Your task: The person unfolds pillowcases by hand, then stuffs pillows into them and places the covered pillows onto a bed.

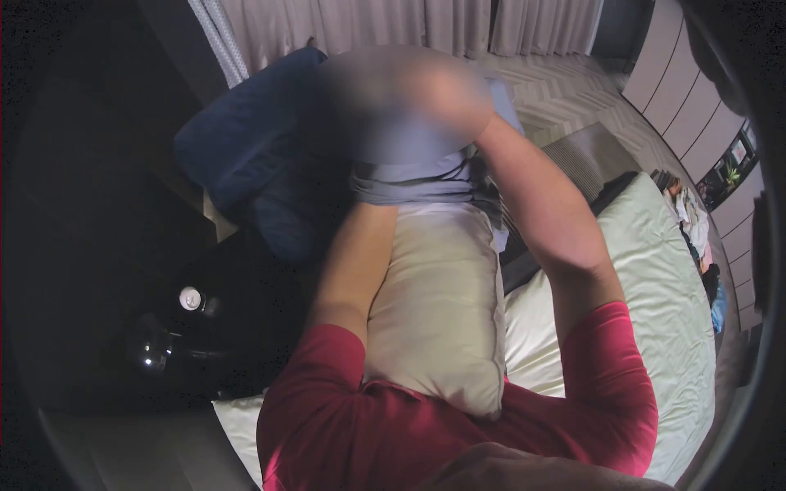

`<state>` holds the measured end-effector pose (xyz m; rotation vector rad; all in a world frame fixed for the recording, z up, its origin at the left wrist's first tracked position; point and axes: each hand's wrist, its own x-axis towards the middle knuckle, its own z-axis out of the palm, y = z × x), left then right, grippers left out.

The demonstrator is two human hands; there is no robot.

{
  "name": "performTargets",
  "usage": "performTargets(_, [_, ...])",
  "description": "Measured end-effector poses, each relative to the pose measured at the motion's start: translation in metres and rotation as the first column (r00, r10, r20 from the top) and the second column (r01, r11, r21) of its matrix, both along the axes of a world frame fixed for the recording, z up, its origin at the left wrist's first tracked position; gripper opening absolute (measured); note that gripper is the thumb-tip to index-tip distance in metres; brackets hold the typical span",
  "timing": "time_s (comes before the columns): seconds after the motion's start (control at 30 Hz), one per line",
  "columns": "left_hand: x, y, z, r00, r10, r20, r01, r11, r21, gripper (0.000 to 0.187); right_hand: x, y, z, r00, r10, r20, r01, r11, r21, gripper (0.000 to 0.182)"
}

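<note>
A pale cream pillow stretches from my chest outward between my two arms. Bunched grey-blue cloth lies round the pillow's far end. My left forearm passes under that cloth, and the left hand is hidden by it. My right hand is at the far upper side of the cloth, in a blurred patch, so its fingers cannot be made out.
Dark blue cushions are at the upper left. A pale green sheet covers the bed on the right. A small white-topped object stands on a dark surface at left. Clothes are piled at far right; curtains hang behind.
</note>
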<state>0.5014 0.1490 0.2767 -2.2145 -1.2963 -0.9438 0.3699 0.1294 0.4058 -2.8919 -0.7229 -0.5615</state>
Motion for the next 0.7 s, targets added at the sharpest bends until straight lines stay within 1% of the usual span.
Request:
performTargets(0.03, [-0.006,0.01,-0.016,0.982,0.161,-0.102,-0.139,0.971,0.195,0.029,0.001,0.002,-0.006,1.0,0.006,-0.011,-0.006,1.0,-0.005,0.027])
performTargets(0.07, [-0.023,0.016,-0.012,0.989,0.135,-0.066,-0.118,0.969,0.218,0.028,-0.007,0.008,-0.009,0.996,0.077,0.036,-0.079,0.995,0.06,0.027])
performTargets(0.1, [-0.039,0.015,-0.007,0.994,0.106,-0.03,-0.095,0.966,0.242,0.028,-0.014,0.013,-0.013,0.986,0.14,0.085,-0.15,0.981,0.121,0.032])
performTargets(0.13, [-0.042,0.01,-0.009,0.998,0.069,0.005,-0.068,0.961,0.267,0.027,-0.023,0.02,-0.017,0.98,0.163,0.111,-0.179,0.972,0.15,0.036])
performTargets(0.2, [-0.03,-0.003,-0.029,0.998,-0.004,0.066,-0.017,0.947,0.319,0.026,-0.055,0.051,-0.033,0.926,0.376,0.035,-0.375,0.927,-0.021,0.027])
performTargets(0.23, [-0.033,-0.018,-0.039,0.995,-0.055,0.088,0.021,0.937,0.349,0.025,-0.076,0.061,-0.048,0.912,0.41,0.003,-0.409,0.911,-0.053,0.025])
performTargets(0.27, [-0.036,-0.024,-0.042,0.988,-0.097,0.12,0.045,0.926,0.375,0.025,-0.099,0.073,-0.065,0.861,0.509,-0.004,-0.506,0.853,-0.126,0.015])
performTargets(0.3, [-0.04,-0.03,-0.044,0.979,-0.14,0.151,0.068,0.913,0.402,0.024,-0.121,0.087,-0.081,0.799,0.602,-0.019,-0.593,0.781,-0.197,0.013])
performTargets(0.33, [-0.048,-0.04,-0.045,0.964,-0.194,0.182,0.099,0.896,0.432,0.024,-0.134,0.089,-0.09,0.774,0.632,-0.026,-0.621,0.75,-0.228,0.016])
performTargets(0.4, [-0.062,-0.043,-0.039,0.929,-0.272,0.251,0.124,0.868,0.482,0.023,-0.139,0.081,-0.091,0.76,0.647,0.059,-0.623,0.751,-0.22,0.013])
performTargets(0.47, [-0.088,-0.04,-0.047,0.894,-0.348,0.283,0.154,0.83,0.536,0.022,-0.154,0.076,-0.101,0.741,0.659,0.13,-0.634,0.75,-0.186,0.011])
performTargets(0.57, [-0.088,-0.043,-0.065,0.822,-0.451,0.346,0.163,0.77,0.617,0.02,-0.14,0.048,-0.091,0.765,0.578,0.284,-0.569,0.813,-0.12,0.011])
performTargets(0.6, [-0.088,-0.045,-0.067,0.794,-0.484,0.366,0.161,0.75,0.642,0.019,-0.135,0.034,-0.084,0.776,0.512,0.368,-0.534,0.844,-0.048,0.017])
performTargets(0.63, [-0.089,-0.046,-0.066,0.764,-0.516,0.387,0.157,0.73,0.665,0.019,-0.13,0.018,-0.076,0.778,0.477,0.408,-0.517,0.856,-0.014,0.021])
performTargets(0.7, [-0.092,-0.047,-0.061,0.7,-0.577,0.421,0.142,0.691,0.709,0.018,-0.12,-0.02,-0.063,0.741,0.298,0.601,-0.503,0.84,0.203,0.017])
